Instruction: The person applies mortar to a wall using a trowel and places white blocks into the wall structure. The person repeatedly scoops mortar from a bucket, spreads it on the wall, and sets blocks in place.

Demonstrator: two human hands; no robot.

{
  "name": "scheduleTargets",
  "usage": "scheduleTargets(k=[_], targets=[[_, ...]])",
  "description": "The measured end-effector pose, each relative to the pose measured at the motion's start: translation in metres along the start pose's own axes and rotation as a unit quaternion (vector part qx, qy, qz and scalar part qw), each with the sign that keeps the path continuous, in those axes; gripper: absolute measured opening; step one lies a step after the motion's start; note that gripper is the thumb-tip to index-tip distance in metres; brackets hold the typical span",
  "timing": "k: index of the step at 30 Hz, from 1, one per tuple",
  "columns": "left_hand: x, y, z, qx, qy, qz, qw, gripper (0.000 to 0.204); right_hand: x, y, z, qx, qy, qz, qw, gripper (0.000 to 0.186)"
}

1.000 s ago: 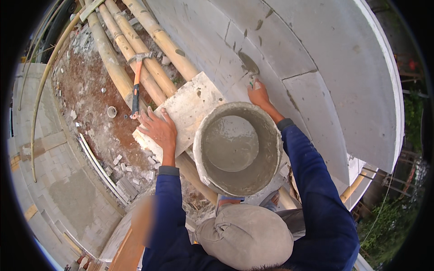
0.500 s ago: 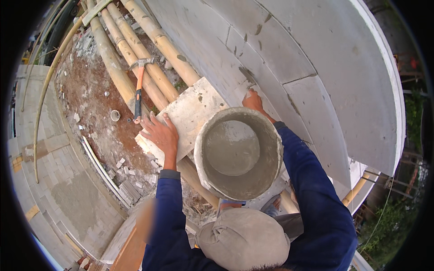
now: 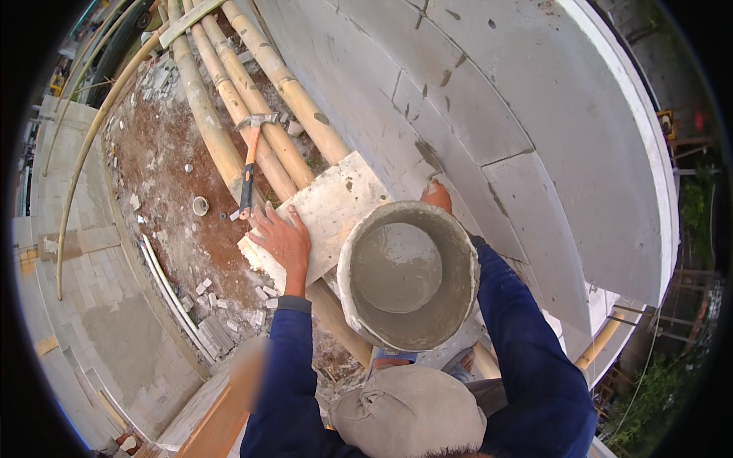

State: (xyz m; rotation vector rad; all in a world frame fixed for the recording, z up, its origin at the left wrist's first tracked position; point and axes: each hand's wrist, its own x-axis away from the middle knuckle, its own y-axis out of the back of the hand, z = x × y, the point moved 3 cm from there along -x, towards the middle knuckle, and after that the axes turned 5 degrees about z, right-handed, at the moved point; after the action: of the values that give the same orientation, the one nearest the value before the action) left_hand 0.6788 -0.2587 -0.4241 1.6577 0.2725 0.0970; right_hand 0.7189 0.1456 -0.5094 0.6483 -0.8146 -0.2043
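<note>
My left hand [image 3: 286, 243] lies flat with spread fingers on a pale, mortar-spotted board [image 3: 343, 183]. That board rests across bamboo poles [image 3: 286, 99]. Beside it, directly before me, stands a round bucket [image 3: 466, 294] caked with mortar, with wet grey mortar [image 3: 398, 267] inside. My right hand [image 3: 437, 196] is beyond the bucket's far rim, close against the grey block wall [image 3: 489, 91]. Its fingers look curled, but the rim hides part of the hand, and what it grips cannot be made out. A claw hammer [image 3: 250, 164] with an orange and black handle lies on the poles near my left fingers.
Reddish soil below the poles carries rubble [image 3: 210, 294] and a small pale cup [image 3: 200, 205]. White pipes [image 3: 172, 294] lie beside paving [image 3: 114, 320] at left. The block wall curves along the right. A grey cap [image 3: 408, 412] fills the lower middle.
The whole view has shifted, so the scene sits slightly lower and to the right. My right hand has drawn a little nearer the bucket rim. My left hand stays on the board.
</note>
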Motion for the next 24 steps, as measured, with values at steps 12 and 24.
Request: scheduleTargets(k=[12, 24], targets=[[0.006, 0.010, 0.004, 0.008, 0.017, 0.015, 1.000, 0.064, 0.044, 0.079, 0.146, 0.008, 0.399, -0.195, 0.896, 0.048], [0.007, 0.010, 0.002, -0.009, 0.010, 0.005, 1.000, 0.064, 0.108, 0.108, 0.156, 0.003, 0.384, -0.278, 0.880, 0.043]])
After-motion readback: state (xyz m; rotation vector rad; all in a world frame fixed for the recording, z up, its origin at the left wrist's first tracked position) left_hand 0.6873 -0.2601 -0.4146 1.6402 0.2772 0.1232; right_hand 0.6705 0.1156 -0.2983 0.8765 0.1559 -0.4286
